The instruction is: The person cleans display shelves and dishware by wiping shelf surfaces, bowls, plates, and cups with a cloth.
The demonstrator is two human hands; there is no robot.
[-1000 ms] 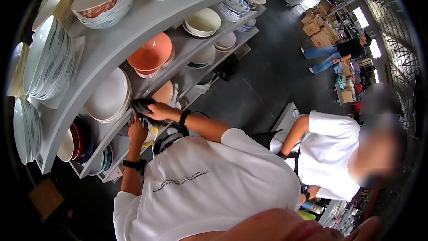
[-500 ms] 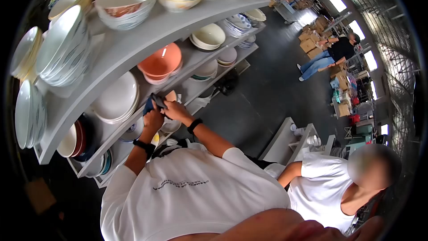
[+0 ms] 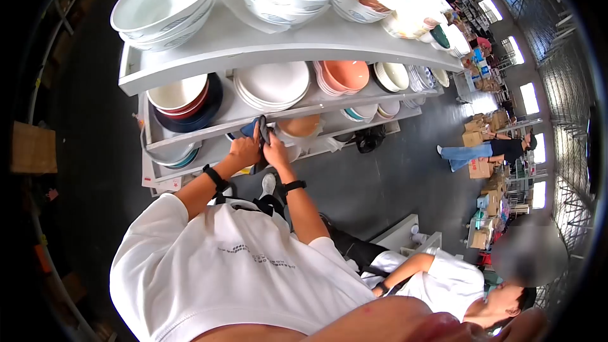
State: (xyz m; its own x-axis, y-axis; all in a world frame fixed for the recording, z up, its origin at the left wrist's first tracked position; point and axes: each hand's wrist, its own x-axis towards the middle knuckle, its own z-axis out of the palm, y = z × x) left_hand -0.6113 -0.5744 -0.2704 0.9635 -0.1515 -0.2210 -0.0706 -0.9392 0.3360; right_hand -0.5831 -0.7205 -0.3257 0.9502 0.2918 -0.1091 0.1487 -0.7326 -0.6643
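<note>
My left hand (image 3: 244, 151) and my right hand (image 3: 276, 152) are close together in front of the grey shelf unit (image 3: 285, 58). Both are closed on a dark blue-grey cloth (image 3: 263, 128), which is bunched between the fingers and partly hidden by them. Just beyond the hands, on the middle shelf, stands a stack of white plates (image 3: 273, 84). An orange-tan bowl (image 3: 300, 126) lies on the level below, to the right of my right hand. To the left, a cream bowl (image 3: 178, 90) sits in reddish bowls and a dark blue dish (image 3: 215, 101).
Stacked white bowls (image 3: 166, 1) fill the top shelf, some near its front edge. Coral bowls (image 3: 345, 76) stand on the middle shelf. A person in a white shirt (image 3: 440, 285) is close at right. Another person (image 3: 484, 151) is farther off by cardboard boxes (image 3: 479, 168).
My view has turned, so the shelf unit now appears more level and farther right. Both hands have stayed together on the cloth, which has shifted between the fingers.
</note>
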